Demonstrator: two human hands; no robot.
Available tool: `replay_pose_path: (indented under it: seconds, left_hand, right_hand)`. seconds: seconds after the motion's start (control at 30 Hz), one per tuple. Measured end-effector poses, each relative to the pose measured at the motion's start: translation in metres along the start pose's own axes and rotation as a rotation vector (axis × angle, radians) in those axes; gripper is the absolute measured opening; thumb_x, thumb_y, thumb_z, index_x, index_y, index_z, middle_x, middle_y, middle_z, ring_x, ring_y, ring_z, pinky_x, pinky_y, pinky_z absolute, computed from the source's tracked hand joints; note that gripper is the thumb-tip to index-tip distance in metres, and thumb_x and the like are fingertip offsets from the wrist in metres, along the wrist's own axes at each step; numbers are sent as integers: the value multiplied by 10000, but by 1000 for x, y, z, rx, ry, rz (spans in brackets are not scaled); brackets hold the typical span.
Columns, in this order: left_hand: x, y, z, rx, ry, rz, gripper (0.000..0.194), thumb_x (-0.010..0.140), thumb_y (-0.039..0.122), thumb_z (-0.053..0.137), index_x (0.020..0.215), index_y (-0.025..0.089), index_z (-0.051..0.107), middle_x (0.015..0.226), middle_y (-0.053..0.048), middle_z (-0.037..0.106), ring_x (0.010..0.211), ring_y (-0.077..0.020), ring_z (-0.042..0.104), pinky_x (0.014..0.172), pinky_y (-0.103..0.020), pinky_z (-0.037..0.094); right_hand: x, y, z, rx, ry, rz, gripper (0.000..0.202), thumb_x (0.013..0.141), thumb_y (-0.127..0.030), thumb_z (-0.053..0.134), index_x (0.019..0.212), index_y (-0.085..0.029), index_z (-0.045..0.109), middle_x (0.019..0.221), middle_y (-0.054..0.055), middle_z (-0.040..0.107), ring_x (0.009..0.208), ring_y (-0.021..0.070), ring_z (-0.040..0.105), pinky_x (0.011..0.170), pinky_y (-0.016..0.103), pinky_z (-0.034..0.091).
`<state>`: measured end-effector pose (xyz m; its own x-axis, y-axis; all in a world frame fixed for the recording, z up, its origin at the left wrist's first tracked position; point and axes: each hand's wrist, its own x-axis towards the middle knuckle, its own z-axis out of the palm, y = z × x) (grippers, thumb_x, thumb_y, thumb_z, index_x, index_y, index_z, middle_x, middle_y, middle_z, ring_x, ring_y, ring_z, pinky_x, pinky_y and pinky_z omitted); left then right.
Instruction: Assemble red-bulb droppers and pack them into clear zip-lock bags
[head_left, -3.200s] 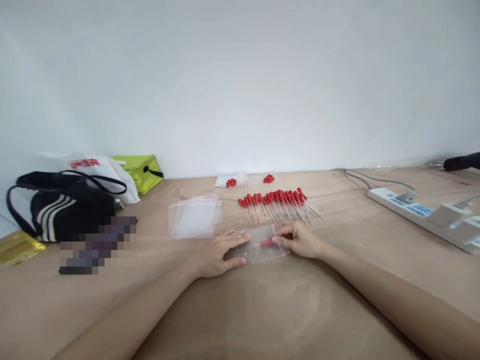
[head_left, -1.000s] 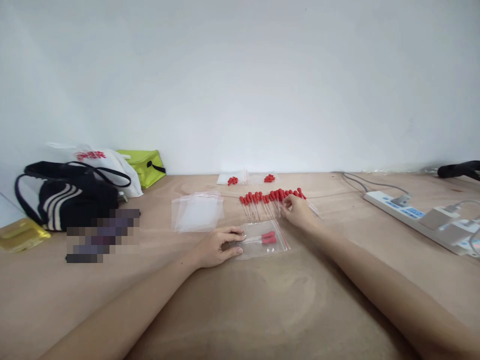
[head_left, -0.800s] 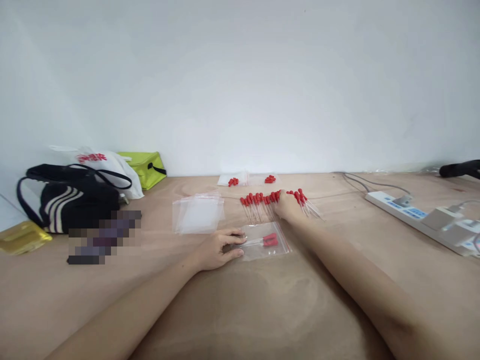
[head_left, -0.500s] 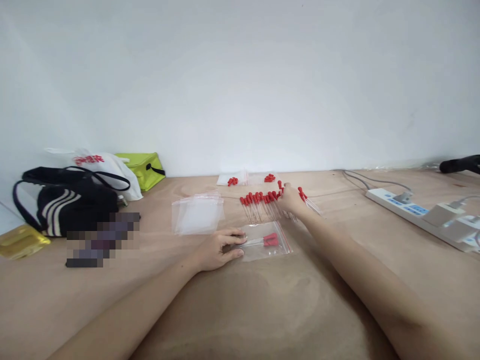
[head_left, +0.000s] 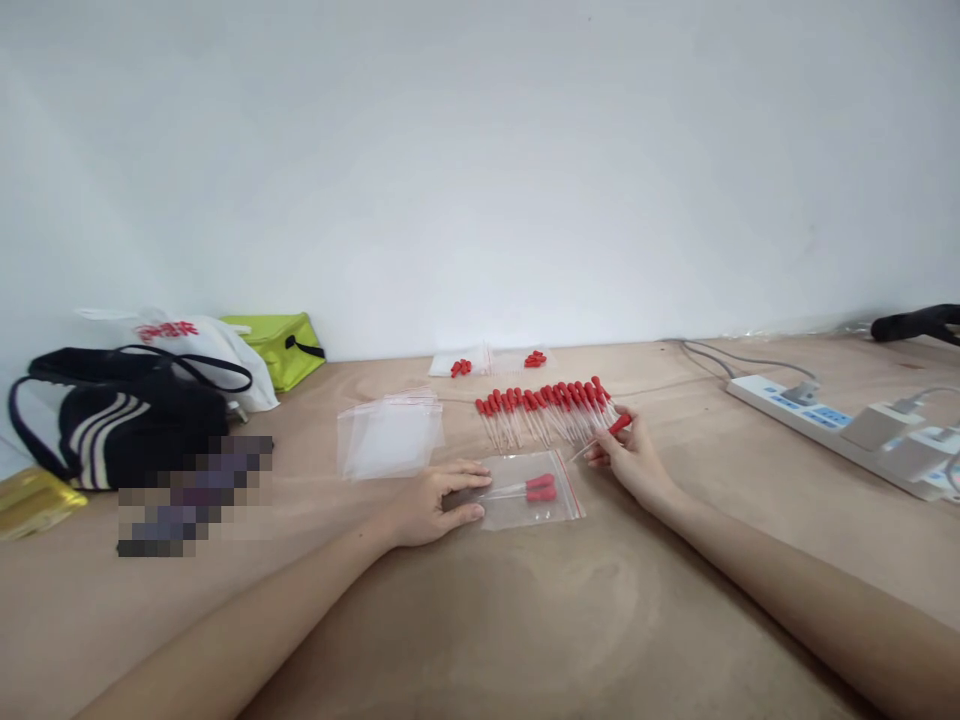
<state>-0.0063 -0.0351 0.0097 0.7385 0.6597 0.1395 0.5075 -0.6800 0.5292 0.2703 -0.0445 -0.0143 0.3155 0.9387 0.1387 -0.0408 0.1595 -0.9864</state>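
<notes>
A clear zip bag (head_left: 517, 512) lies flat with droppers (head_left: 541, 488) inside, their red bulbs toward the red-striped opening on its right. Across the bag's left end rests my left hand (head_left: 431, 502), its fingers and thumb spread and touching the plastic. Just right of the opening, my right hand (head_left: 634, 462) pinches a single dropper (head_left: 619, 424). Its red bulb is up by the fingers and its thin clear stem slants down left toward the bag's mouth. Behind lies a row of several droppers (head_left: 555, 398), bulbs pointing away from me.
Several empty zip bags (head_left: 390, 435) are stacked at left. Small loose red bulbs (head_left: 461, 368) lie on bags near the wall. A power strip (head_left: 817, 415) with plugs stands at right. A black bag (head_left: 142, 420), a green bag (head_left: 274, 345) and a blurred-out item (head_left: 199, 495) sit at left.
My right hand has come back from the row toward the bag's mouth, now with a dropper in its fingers. My left hand stays on the bag.
</notes>
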Motion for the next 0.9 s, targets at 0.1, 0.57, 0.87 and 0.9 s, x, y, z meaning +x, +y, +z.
replay_pose_path:
  seconds: [0.1, 0.57, 0.87, 0.9]
  left_hand:
    - [-1, 2, -2, 19, -10, -9, 388, 791, 355, 525, 1153, 216, 529, 1222, -59, 512, 1140, -191, 445, 965, -357, 347]
    - [-2, 9, -3, 33, -7, -17, 428, 804, 355, 505, 1210, 226, 464, 1250, -41, 488, 1163, -190, 419, 981, -349, 325]
    - [-1, 5, 0, 29, 4, 5, 419, 806, 354, 507, 1205, 232, 475, 1225, -43, 513, 1152, -196, 428, 978, -362, 323]
    - [-1, 4, 0, 24, 2, 6, 407, 807, 350, 505, 1197, 237, 484, 1230, -44, 507, 1151, -197, 429, 974, -362, 327]
  right_hand:
    - [-4, 0, 2, 69, 6, 43, 567, 613, -395, 609, 1053, -224, 296, 585, -68, 519, 469, 122, 546, 451, 262, 474]
    - [-19, -4, 13, -29, -315, 114, 392, 570, -379, 674, 850, -175, 491, 588, -56, 537, 376, 45, 443, 345, 180, 356]
    - [-19, 5, 19, -238, -409, -40, 185, 643, -377, 605, 643, -192, 594, 575, 19, 607, 497, 148, 546, 420, 266, 444]
    - [-17, 4, 18, -278, -407, -61, 171, 658, -362, 585, 644, -192, 607, 566, 21, 609, 510, 157, 553, 448, 279, 454]
